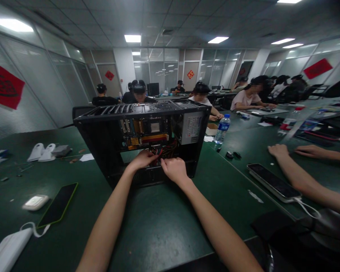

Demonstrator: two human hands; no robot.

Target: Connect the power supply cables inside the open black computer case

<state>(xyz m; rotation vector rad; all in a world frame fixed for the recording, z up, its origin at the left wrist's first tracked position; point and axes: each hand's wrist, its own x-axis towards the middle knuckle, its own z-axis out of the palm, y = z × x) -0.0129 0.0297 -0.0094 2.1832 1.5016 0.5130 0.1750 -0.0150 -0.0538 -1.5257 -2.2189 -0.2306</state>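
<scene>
As I watch through the head camera from afar, both hands are at the open side of a black metal computer case [143, 108], which stands upright on the dark green surface [155, 223] directly ahead of the arms. The left hand [143, 159] reaches into the lower part of the opening, its fingers bent together against a loose tangle of thin, multicoloured cables [170, 151]; I cannot tell whether it pinches one, because the fingertips are lost among the wires. Just beside it, the right hand [174, 170] has its fingers curled under and its thumb towards the left hand; what lies inside that curl is hidden from me. The cables lie between the two hands and just above the right one. Above them I see a dark circuit board with yellow and orange slots [147, 130], and above and to the right of the right hand sits a silver, box-shaped power supply with a printed label [190, 127]. Beyond the case's right side I make out a clear plastic bottle with a blue cap [222, 129]. Well apart from the left hand, a black phone with a bright green edge [58, 205] lies near a small, rounded white case [36, 203].
</scene>
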